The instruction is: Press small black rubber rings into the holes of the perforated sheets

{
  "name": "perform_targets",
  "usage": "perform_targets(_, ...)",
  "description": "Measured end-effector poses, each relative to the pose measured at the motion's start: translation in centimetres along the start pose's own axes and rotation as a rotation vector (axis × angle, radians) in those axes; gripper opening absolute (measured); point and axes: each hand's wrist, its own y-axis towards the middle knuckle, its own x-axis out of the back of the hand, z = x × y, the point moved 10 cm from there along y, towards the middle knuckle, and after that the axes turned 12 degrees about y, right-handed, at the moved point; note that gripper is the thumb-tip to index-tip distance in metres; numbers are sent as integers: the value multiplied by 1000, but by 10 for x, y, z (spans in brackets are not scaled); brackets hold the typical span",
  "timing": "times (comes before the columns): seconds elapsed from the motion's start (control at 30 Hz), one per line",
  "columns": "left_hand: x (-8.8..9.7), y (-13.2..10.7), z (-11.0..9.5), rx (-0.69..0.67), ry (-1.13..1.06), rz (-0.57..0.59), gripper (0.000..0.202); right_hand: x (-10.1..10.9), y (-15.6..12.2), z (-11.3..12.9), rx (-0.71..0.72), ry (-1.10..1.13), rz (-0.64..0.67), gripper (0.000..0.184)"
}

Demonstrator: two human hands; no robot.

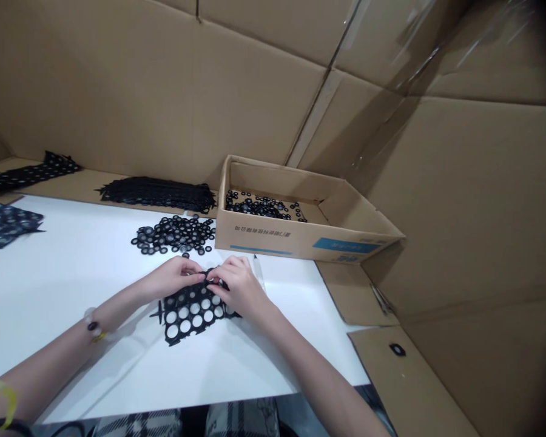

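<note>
A black perforated sheet (pixel 178 317) lies on the white table in front of me, its near rows of round holes showing white through them. My left hand (pixel 178 276) pinches the sheet's far edge between thumb and fingers. Close beside it, my right hand (pixel 240 284) is closed at the same edge, thumb and fingertips pressed together on the sheet. Whether a small ring sits between the fingertips is hidden. Just beyond my hands lies a loose pile of small black rings (pixel 177 233).
An open cardboard box (pixel 273 237) holding more black rings stands at the back right. A stack of black strips (pixel 159 193) lies at the back, with more perforated sheets (pixel 9 223) at the left. Cardboard walls (pixel 118 91) enclose the white table (pixel 131 376). One black piece (pixel 397 349) lies on cardboard at right.
</note>
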Motion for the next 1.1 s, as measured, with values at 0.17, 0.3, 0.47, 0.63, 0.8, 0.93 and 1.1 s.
perform_targets(0.17,-2,2,11,51,-37,-9,37,6,-1,-14,-85,168,-109,4)
perform_targets(0.3,4,1,22,131,-42,-33,35,46,-10,-55,-311,430,-441,11)
perform_targets(0.47,-9,-9,16,146,-33,198,28,52,-8,-71,-449,375,-236,12)
perform_targets(0.63,-30,-24,1,64,-21,449,24,21,-6,-59,-433,532,-127,26)
perform_targets(0.8,-14,-15,-4,16,-5,300,32,3,-1,-30,-291,467,-32,31)
perform_targets(0.93,10,-8,-7,-4,20,98,35,-8,-5,-30,-341,334,129,17)
perform_targets(1.1,3,-8,-12,-47,50,124,35,-6,-5,-39,-396,466,90,12)
